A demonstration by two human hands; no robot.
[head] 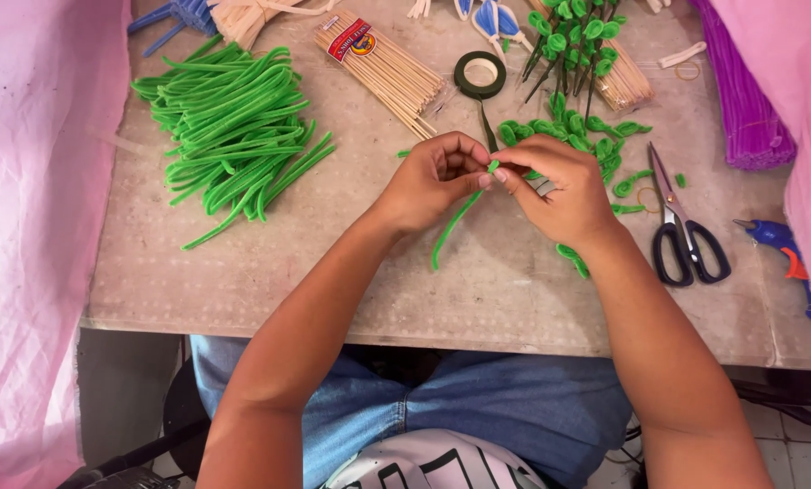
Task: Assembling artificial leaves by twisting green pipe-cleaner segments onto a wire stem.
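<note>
The left hand (437,181) and the right hand (559,190) meet fingertip to fingertip above the middle of the desk (333,272), both pinched narrow on the top end of one green pipe cleaner (451,226). The rest of it hangs down and to the left from the fingers, ending just over the desk surface.

Just behind and beside the right hand lies a scatter of small curled green pieces (586,136), one more (573,260) near the right wrist. A roll of dark green tape (479,74) sits beyond the fingers, with a bundle of wooden skewers (383,68) to its left. Finished green stems (568,45) lie further back.

To the right, black-handled scissors (681,226) lie well clear of the hand, a blue glue gun (781,244) at the desk's edge, and a purple bundle (749,100) above them. Far left lies a big heap of green pipe cleaners (233,127). Pink cloth (34,226) hangs at both sides, covering the desk's edges.
</note>
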